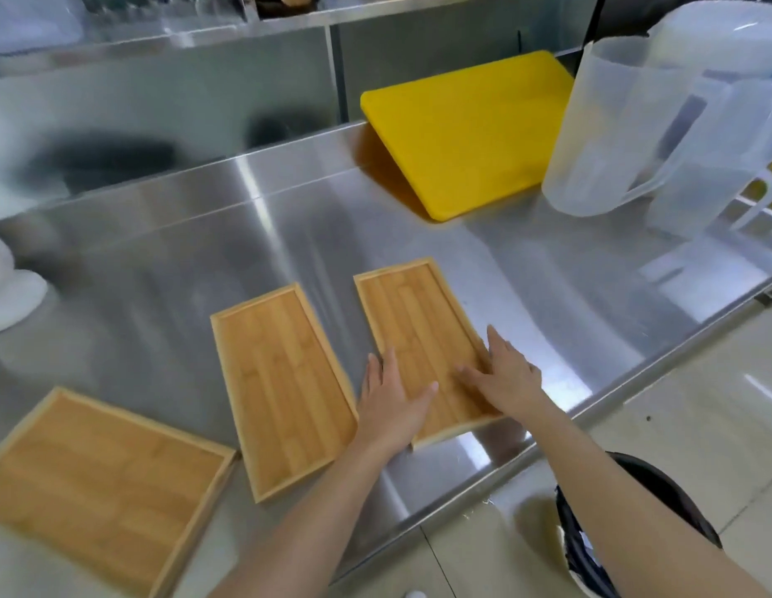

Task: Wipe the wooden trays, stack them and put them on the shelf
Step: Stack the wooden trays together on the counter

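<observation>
Three shallow wooden trays lie on the steel counter [526,304]. The right tray [408,312] is the one both hands touch. My left hand [390,401] lies flat over its near left edge, thumb on the tray floor. My right hand [507,375] rests palm down on its near right part, fingers spread. Neither hand holds a cloth. The middle tray [283,381] sits just left of my left hand. A left tray [104,481] lies at the counter's near corner, turned at an angle. A steel shelf [289,15] runs above the back wall.
A yellow cutting board [466,131] leans at the back right. Two clear plastic jugs [634,135] stand right of it. A white object [9,295] sits at the far left. A black-lined bin [634,524] stands on the floor below the counter's front edge.
</observation>
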`<action>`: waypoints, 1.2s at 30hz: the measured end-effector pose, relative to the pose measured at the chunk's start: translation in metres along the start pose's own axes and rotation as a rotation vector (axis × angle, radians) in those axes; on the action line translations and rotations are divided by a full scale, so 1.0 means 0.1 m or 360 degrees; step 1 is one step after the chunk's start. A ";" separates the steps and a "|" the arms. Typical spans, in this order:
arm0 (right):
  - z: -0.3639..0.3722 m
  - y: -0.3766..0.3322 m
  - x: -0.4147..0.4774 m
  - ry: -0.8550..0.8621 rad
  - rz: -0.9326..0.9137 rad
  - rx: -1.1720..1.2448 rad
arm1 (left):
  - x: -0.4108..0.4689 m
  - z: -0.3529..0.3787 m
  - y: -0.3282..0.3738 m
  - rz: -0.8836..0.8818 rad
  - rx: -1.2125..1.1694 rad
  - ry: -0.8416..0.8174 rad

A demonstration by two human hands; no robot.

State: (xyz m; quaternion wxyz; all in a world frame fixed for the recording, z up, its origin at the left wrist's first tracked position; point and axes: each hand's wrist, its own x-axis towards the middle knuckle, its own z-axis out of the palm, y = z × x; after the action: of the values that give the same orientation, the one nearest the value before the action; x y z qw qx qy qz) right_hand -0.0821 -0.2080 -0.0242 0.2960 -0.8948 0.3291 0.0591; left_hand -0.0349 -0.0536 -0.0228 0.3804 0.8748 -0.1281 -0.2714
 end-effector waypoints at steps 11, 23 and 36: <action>0.11 -0.08 -0.14 -0.0227 0.0118 0.0628 | 0.12 0.05 0.17 -0.0432 -0.0963 -0.0066; -0.23 -0.11 -0.15 -0.0443 0.0555 0.1435 | 0.12 -0.32 0.30 -0.0795 -0.1086 -0.0141; -0.41 -0.32 -0.12 -0.0052 0.0257 0.0926 | -0.04 -0.45 0.31 -0.0394 -0.0865 0.0256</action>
State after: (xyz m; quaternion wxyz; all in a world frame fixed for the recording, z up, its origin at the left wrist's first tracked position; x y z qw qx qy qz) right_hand -0.0755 -0.2049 0.0283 0.5394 -0.7424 0.3974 -0.0001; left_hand -0.0132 -0.0463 0.0265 0.5734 0.7686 0.0873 -0.2699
